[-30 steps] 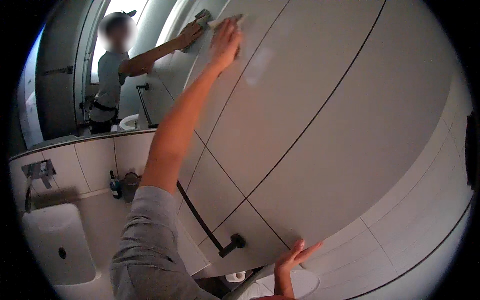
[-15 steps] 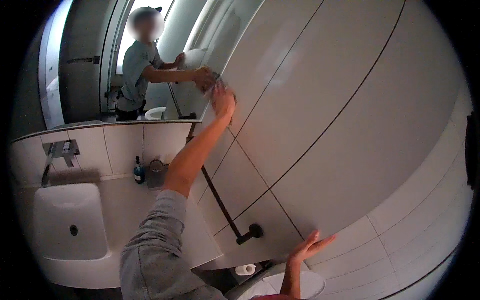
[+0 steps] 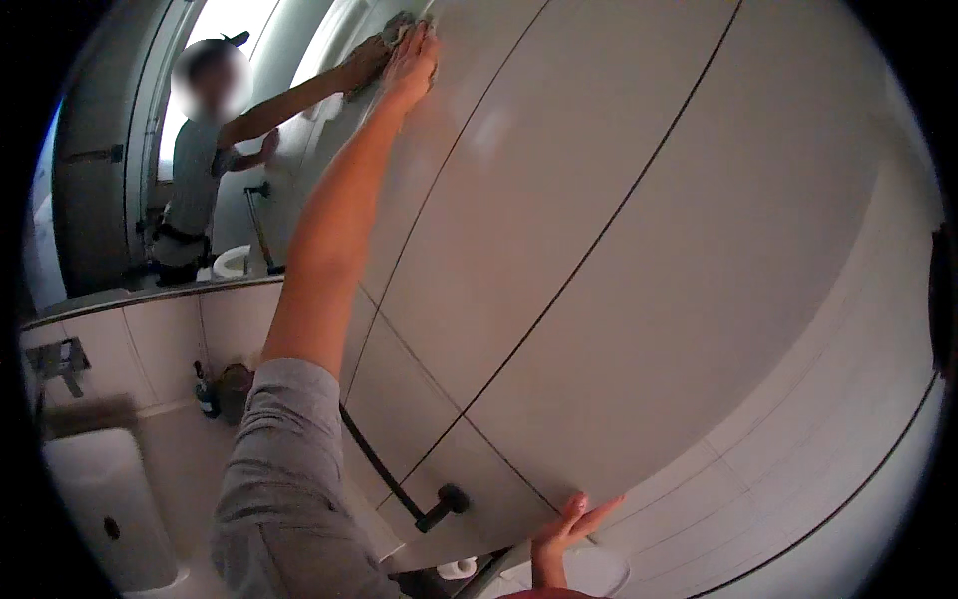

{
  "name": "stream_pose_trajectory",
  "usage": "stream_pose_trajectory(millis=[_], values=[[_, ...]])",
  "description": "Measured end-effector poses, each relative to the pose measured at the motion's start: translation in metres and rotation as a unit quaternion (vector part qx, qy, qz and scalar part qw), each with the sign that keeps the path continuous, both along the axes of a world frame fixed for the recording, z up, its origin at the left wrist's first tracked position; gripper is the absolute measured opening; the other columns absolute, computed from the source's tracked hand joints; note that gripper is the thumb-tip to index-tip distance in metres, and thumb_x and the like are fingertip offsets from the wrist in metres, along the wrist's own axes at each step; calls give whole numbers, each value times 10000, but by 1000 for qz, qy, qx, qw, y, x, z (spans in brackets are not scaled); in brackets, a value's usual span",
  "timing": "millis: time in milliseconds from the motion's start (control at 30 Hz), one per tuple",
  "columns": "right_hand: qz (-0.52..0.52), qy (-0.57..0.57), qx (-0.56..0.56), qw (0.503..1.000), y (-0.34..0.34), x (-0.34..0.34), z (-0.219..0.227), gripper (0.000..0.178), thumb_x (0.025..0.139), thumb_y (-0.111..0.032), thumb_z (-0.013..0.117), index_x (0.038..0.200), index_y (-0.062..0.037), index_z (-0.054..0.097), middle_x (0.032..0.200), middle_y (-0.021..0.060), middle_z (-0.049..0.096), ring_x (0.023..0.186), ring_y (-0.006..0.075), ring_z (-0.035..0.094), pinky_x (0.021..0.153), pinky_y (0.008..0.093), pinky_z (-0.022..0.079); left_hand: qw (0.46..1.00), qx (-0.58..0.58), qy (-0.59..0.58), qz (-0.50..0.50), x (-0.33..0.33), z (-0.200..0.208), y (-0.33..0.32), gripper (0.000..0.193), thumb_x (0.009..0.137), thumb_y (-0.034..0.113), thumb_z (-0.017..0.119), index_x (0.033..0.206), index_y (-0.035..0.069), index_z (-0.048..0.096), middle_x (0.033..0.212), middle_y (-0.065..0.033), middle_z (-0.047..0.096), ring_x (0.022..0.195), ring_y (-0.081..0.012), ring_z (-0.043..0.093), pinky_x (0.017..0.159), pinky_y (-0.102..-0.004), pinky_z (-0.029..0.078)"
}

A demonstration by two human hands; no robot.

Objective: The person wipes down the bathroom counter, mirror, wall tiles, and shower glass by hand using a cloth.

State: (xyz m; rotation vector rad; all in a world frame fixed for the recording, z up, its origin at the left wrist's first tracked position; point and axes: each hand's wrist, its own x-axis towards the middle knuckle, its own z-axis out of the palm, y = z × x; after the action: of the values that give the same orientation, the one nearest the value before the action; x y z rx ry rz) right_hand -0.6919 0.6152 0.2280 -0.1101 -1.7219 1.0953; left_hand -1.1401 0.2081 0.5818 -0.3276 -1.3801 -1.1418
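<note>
Cloth (image 3: pixel 429 18), crumpled and pale, sits under the left hand (image 3: pixel 413 62) high on the tiled wall (image 3: pixel 619 250), right beside the edge of the mirror (image 3: pixel 110 220). To rub it well up there, I judge, the palm should lie as flat as the reach allows, so the pressure spreads across the cloth instead of sitting at the fingertips, and overlapping strokes should run right into the dark joints between the tiles. With the arm stretched almost straight, light and even pressure seems wiser than a hard push; a fold turned outward would offer a fresh face if this one gets dirty. The right hand (image 3: pixel 561 529), low down at the wall, seems well placed to steady the body; its fingers look straight and near together, with the thumb held apart, and it has nothing in its grasp. As for the left, its fingers are stretched upward over the cloth, lying close to one another and pressing it to the tile, though whether they also pinch a fold I cannot tell. Most of the cloth is hidden beneath them, with only a little showing near the fingertips. Well below hangs a black towel bar (image 3: pixel 384 461), clear of both hands.
</note>
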Motion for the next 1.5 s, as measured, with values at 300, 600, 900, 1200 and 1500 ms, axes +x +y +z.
stream_pose_trajectory(millis=[300,600,900,1200,1500], values=[[8,40,-30,999,-7,-3,7,827,979,-418,483,1503,32,29,1538,172,157,1331,255,290,1110,388,218,990,-89,-22,102,12,-209,12,601,1015,425,289,1487,53,270,1549,-142,247,1436,-303,208,1163,-391,176],[32,34,-50,998,-4,-2,3,798,988,-384,477,1505,28,30,1484,174,266,1268,245,362,1082,379,274,998,18,-54,-22,154,-219,124,604,1003,416,359,1450,12,306,1543,-167,247,1428,-338,217,1170,-449,135],[34,67,-44,996,-8,-5,7,740,1009,-354,440,1507,26,44,1430,158,333,1229,240,396,1071,386,298,923,-321,212,-22,286,-217,207,542,875,333,540,1357,95,475,1496,-81,375,1348,-297,379,1090,-610,220],[34,86,-55,994,-11,-10,17,770,982,-505,274,1494,45,107,1536,211,204,1400,293,239,1141,430,180,998,-9,-61,2,114,-237,88,568,989,380,363,1424,15,360,1518,-183,292,1429,-346,210,1164,-477,136],[-40,107,108,988,-4,-6,37,775,965,-573,235,1406,50,368,1433,239,356,1339,361,320,1105,467,225,893,-361,268,-28,347,-98,251,596,838,367,586,1402,222,461,1508,-41,360,1355,-274,363,1123,-549,229]])
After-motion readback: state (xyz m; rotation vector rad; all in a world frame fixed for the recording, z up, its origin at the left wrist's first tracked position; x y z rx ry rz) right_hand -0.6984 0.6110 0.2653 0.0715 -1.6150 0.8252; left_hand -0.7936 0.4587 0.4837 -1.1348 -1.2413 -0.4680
